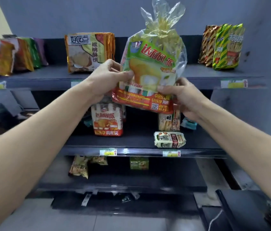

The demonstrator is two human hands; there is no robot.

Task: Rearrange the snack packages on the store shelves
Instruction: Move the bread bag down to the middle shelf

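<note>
A tall clear bag of pies with a green and red label (149,64) is held up in front of the top shelf (48,75). My left hand (108,79) pinches its left side and my right hand (184,97) grips its lower right corner. Behind and below it, a similar orange and white pie bag (107,120) stands on the middle shelf (131,142), partly hidden by my left hand. A rice cracker pack (168,121) stands to the right, with a small green and white pack (169,139) lying in front of it.
The top shelf carries an orange walnut-cookie pack (88,52), several bags at the far left (11,55) and striped fry-snack bags (224,45) at the right. The lower shelf holds a chip bag (79,167) and a green box (139,162). A dark cart edge (241,212) shows bottom right.
</note>
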